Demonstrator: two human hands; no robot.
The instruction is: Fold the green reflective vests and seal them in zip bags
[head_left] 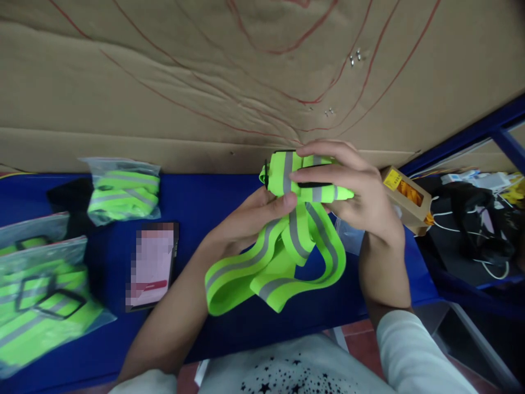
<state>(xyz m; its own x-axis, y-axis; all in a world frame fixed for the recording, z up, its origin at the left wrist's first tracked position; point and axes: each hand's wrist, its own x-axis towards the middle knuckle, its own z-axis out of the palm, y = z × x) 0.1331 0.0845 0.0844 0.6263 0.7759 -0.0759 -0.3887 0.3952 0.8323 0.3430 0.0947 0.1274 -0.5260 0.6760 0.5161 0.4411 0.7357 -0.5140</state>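
Both hands hold a neon yellow-green reflective strap (283, 246) with a grey stripe along its middle. One part of it is bunched into a folded bundle with black buckle pieces, while long loops hang down over the blue table. My left hand (262, 216) grips the bundle from below, its thumb pressed on the front. Over the bundle's right side, my right hand (348, 180) lies with its fingers curved across the top and front. A pointed strap end pokes out by the right palm. The right thumb is mostly hidden.
Clear bags of similar straps (123, 191) lie on the blue table (229, 191) at the left, beside a phone (151, 265). A cardboard wall (184, 82) rises behind. At the right are a small carton (408, 200), cables and a blue metal frame (476, 131).
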